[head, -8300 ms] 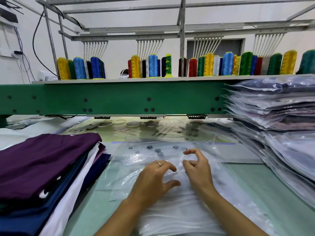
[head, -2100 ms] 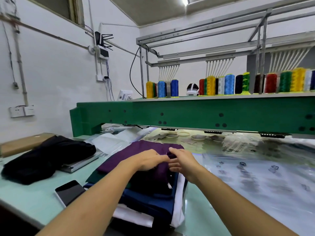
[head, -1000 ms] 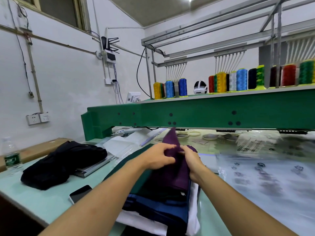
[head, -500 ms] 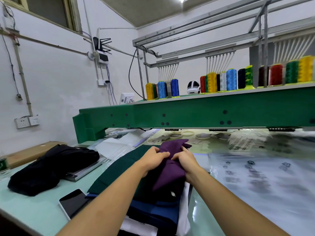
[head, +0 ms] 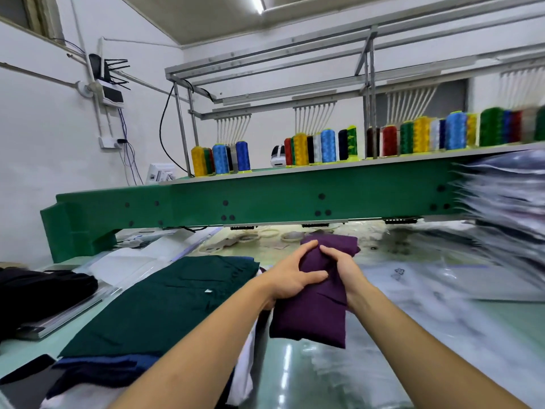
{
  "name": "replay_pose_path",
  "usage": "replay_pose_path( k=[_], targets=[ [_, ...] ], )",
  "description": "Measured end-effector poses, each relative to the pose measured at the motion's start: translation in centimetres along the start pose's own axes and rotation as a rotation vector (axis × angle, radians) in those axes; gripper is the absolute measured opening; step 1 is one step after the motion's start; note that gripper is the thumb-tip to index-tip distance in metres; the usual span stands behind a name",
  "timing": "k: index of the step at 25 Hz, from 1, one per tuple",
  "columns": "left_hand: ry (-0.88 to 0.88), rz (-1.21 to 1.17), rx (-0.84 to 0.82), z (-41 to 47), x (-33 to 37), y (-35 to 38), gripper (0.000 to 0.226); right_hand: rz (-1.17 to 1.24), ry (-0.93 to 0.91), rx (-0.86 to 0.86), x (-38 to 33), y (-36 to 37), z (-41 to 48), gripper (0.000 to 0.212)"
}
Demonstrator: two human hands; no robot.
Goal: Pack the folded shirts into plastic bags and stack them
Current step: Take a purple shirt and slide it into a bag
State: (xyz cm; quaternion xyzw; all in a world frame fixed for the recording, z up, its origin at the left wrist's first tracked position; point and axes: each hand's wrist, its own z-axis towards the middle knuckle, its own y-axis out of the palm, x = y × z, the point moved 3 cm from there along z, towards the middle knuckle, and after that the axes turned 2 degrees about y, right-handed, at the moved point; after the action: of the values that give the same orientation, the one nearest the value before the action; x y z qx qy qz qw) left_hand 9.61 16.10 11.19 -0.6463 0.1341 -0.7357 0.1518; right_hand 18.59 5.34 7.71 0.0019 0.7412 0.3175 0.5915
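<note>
Both hands, left hand [head: 290,276] and right hand [head: 339,265], grip the folded purple shirt [head: 314,308], fingers curled.

A person's left hand [head: 290,277] and right hand [head: 339,267] grip a folded purple shirt [head: 312,317] over the table [head: 295,379], between a pile of folded shirts [head: 165,302] topped by a dark green one and clear plastic bags [head: 413,278] spread at right. Behind, thread cones [head: 327,146] line a green embroidery machine [head: 265,202]; bagged shirts [head: 507,208] stand stacked at far right.
</note>
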Motion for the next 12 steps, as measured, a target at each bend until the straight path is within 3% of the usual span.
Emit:
replay_pose_path(
  k=[3,6,10,12],
  targets=[
    [0.017,0.039,-0.09,1.3,0.0,3.8,0.077,-0.198,-0.062,0.201,-2.4,-5.7,0.1,0.033],
    [-0.058,0.057,-0.083,2.0,-0.7,6.8,0.061,-0.364,-0.125,0.352,-4.8,-11.1,-0.6,0.035],
    [-0.048,0.743,-0.168,3.0,-4.1,8.3,0.056,-0.456,-0.179,0.352,-7.2,-16.8,-2.2,0.024],
    [-0.099,0.849,-0.268,2.9,-5.6,9.2,0.056,-0.49,-0.186,0.336,-8.4,-19.1,-3.2,0.022]
  ],
)
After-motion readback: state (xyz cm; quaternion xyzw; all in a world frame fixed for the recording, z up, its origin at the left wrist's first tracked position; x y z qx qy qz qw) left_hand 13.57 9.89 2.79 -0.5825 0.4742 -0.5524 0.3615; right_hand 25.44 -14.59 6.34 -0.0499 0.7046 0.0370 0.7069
